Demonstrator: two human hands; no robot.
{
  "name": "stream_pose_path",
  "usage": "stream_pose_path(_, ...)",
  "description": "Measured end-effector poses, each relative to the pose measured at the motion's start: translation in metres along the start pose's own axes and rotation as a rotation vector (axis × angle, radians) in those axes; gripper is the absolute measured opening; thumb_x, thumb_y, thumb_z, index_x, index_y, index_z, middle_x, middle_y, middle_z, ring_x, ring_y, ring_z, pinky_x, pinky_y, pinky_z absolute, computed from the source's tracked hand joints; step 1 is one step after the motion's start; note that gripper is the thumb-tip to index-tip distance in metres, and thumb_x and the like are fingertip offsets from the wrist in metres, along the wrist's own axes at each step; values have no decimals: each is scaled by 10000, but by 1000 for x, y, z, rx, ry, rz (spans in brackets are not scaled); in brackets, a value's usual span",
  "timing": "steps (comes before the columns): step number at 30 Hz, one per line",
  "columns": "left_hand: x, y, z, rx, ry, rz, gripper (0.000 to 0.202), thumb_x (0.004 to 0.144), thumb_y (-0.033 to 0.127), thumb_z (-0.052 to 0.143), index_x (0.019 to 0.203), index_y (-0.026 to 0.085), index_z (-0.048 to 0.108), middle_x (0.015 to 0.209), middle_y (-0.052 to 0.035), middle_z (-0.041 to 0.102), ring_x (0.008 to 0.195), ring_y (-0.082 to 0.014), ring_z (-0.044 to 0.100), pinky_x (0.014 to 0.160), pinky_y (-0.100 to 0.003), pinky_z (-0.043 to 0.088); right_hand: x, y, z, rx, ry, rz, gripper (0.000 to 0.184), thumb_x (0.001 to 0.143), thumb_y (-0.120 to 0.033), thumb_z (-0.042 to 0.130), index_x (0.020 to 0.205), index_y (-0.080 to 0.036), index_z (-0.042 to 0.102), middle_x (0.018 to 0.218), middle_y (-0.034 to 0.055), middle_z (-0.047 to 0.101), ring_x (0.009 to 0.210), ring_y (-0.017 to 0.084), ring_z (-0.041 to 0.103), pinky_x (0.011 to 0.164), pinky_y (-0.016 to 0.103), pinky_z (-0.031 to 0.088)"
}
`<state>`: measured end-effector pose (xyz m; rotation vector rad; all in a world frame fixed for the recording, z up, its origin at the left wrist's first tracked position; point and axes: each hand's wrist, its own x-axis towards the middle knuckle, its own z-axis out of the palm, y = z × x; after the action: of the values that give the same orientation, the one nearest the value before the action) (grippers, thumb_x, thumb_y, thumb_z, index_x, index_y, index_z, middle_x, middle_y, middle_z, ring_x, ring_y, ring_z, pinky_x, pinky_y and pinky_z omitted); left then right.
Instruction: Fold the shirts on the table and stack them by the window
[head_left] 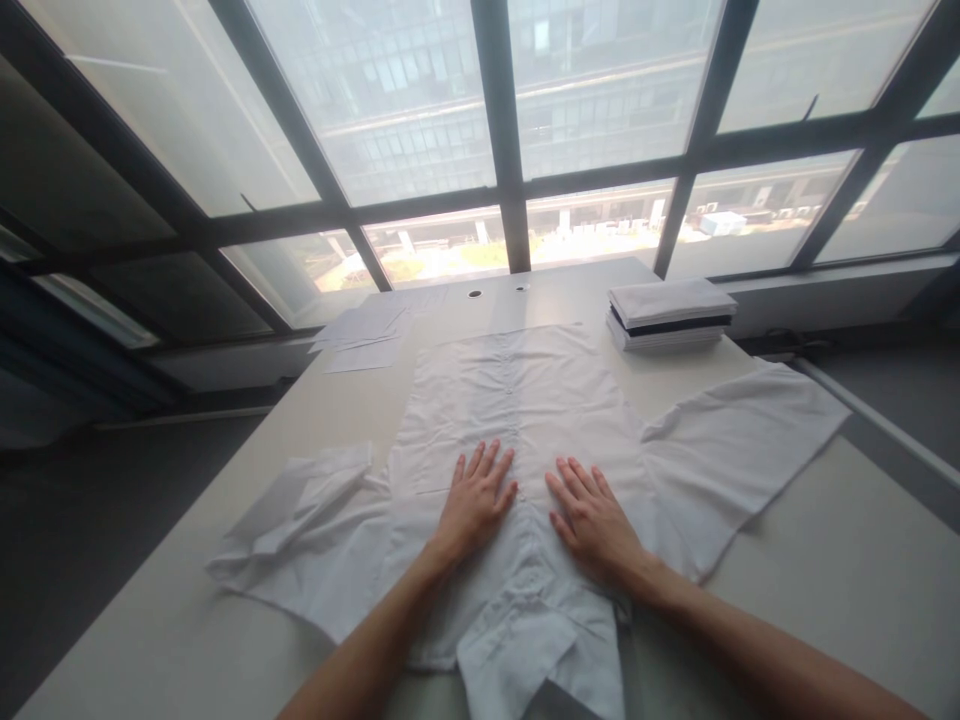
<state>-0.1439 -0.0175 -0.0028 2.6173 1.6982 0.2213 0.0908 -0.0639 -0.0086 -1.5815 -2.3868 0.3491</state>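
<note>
Head view showed a white shirt [525, 400] spread flat, front up, with the pale table [825, 560] under it; its collar end [540, 650] lay nearest the person and its hem pointed toward the window [420, 100]. The left hand [476, 500] lay palm down on the shirt just left of the button line [517, 400], fingers straight and slightly spread, gripping nothing; the right hand [592, 515] lay palm down just right of that line, fingers likewise flat and loose, pressing the cloth rather than holding it; the two hands were near each other but not touching, on the half of the shirt toward the collar. The shirt's right sleeve [742, 440] stretched out flat to the right of the body; the left sleeve [300, 510] lay to the left, partly doubled over itself and rumpled. Beyond the shirt's far right corner, apart from it, sat a stack of folded cloth [670, 312], white with one dark layer; beyond the far left corner lay a few loose white sheets [367, 335]; past the hem, two small round holes [475, 293] showed in the tabletop.
</note>
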Motion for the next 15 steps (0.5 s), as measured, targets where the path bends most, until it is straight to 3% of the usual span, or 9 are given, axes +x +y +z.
stream_pose_path(15, 0, -1, 2, 8, 29, 2, 545, 1038, 477, 389, 1544, 275, 413, 1635, -67, 326, 1515, -308, 267, 1200, -578, 249, -1, -1, -2, 1, 5, -3, 548, 997, -366, 430, 1527, -224, 427, 1654, 97, 289, 1531, 262, 199, 1236, 473, 115)
